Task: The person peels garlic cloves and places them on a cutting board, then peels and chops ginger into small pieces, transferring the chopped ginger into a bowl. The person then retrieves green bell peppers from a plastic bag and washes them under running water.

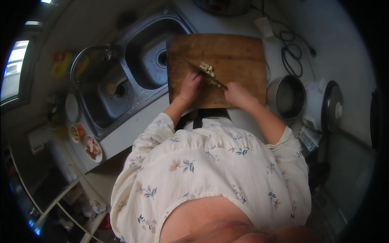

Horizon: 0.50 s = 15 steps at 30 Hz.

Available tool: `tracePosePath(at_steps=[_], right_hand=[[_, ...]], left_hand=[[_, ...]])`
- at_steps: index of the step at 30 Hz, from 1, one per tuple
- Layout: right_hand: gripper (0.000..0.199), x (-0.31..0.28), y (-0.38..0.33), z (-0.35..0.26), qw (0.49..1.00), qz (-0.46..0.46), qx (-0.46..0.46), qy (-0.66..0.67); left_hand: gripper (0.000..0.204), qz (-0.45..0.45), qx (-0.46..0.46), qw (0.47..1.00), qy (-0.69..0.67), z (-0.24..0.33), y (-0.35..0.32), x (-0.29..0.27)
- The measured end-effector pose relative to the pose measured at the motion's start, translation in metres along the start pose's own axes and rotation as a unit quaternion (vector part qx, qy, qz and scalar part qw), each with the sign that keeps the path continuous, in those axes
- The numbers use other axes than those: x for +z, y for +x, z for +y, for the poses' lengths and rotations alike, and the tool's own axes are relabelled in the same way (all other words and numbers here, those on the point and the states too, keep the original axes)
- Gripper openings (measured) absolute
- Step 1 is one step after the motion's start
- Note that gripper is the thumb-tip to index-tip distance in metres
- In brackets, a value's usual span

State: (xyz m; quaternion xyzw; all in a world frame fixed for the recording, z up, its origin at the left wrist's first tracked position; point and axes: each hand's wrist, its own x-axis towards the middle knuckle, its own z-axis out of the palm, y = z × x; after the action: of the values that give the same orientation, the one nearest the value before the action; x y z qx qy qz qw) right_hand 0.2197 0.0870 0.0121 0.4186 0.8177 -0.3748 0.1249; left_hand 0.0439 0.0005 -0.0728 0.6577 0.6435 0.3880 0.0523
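Right hand (pixel 239 94) clamped on long metal knife (pixel 211 77), blade slanting away-left over brown rectangular wooden board (pixel 241 52); small pale chopped pieces (pixel 206 68) lie away-left of it, mostly beyond blade, nearer bent-fingered left hand (pixel 190 86), grip unclear.

Right hand (pixel 240 95) grips dark-bladed knife (pixel 210 77) | left hand (pixel 190 86) beside it | pale chunks (pixel 206 67) nearer left edge of brown wooden board (pixel 243 60)
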Motion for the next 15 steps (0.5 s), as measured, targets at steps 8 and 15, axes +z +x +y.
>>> tracePosePath(at_steps=[8, 15], right_hand=[[0.021, -0.001, 0.004, -0.008, 0.996, 0.045, -0.045, 0.064], [0.021, 0.014, 0.014, -0.014, 0.999, 0.035, -0.020, 0.030]], left_hand=[[0.019, 0.034, -0.019, 0.999, -0.019, -0.002, -0.003, 0.003], [0.019, 0.041, -0.006, 0.999, -0.018, -0.003, -0.003, 0.003]])
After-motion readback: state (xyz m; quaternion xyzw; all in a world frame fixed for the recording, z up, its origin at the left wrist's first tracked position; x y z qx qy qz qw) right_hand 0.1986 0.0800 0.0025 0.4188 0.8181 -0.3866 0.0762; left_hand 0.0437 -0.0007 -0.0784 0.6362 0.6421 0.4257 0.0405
